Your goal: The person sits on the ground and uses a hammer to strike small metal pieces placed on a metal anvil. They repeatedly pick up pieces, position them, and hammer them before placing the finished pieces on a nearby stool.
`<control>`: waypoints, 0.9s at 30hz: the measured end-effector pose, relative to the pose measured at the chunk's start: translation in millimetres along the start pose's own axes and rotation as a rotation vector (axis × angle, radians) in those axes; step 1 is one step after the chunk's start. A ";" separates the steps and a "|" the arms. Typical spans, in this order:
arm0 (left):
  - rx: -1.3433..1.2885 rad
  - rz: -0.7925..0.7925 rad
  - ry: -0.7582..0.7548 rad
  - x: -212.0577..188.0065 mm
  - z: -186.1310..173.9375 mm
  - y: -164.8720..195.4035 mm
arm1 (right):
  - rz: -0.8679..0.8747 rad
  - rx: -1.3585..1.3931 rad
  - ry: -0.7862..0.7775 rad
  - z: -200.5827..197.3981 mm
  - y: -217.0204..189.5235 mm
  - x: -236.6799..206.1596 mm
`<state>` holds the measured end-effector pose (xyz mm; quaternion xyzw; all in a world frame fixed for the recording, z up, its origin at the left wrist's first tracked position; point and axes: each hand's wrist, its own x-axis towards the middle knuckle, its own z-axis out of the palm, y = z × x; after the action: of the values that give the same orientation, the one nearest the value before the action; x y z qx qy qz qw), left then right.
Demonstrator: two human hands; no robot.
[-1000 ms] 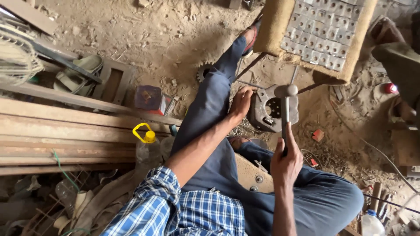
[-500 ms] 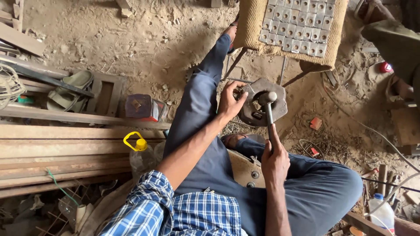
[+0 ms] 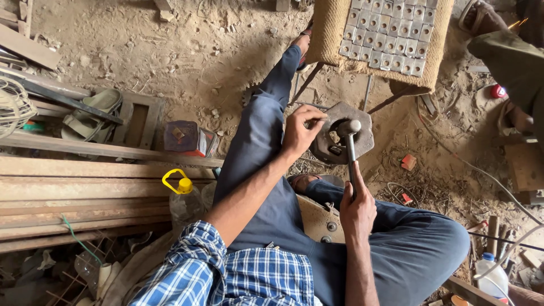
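— What's in your right hand (image 3: 357,211)?

— My grip is closed round the hammer (image 3: 349,148) handle; its head sits just ahead of that grip, on the metal block (image 3: 362,122).

— And your left hand (image 3: 300,131)?

— Its grip pinches a small piece, too small to make out, at the block's near-left edge, on the dirt floor (image 3: 187,62).

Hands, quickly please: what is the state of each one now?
Left hand: closed, pinching a small piece on the metal block.
Right hand: closed around the hammer handle.
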<state>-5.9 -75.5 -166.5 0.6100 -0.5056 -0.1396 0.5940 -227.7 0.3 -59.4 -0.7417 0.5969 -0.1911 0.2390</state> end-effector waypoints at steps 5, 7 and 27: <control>0.160 -0.043 -0.154 -5.7 5.2 8.0 | -0.087 0.012 0.043 2.3 0.5 -0.5; 0.208 -0.027 -0.185 -6.9 7.2 9.2 | -0.074 0.012 0.035 2.4 1.1 -0.7; 0.108 -0.134 -0.056 -2.2 9.7 -9.7 | -0.103 -0.002 0.050 5.4 -0.4 -5.3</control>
<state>-10.0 -81.6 -178.3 0.6696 -0.4866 -0.1685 0.5352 -225.5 6.2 -63.6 -0.7666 0.5640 -0.2209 0.2130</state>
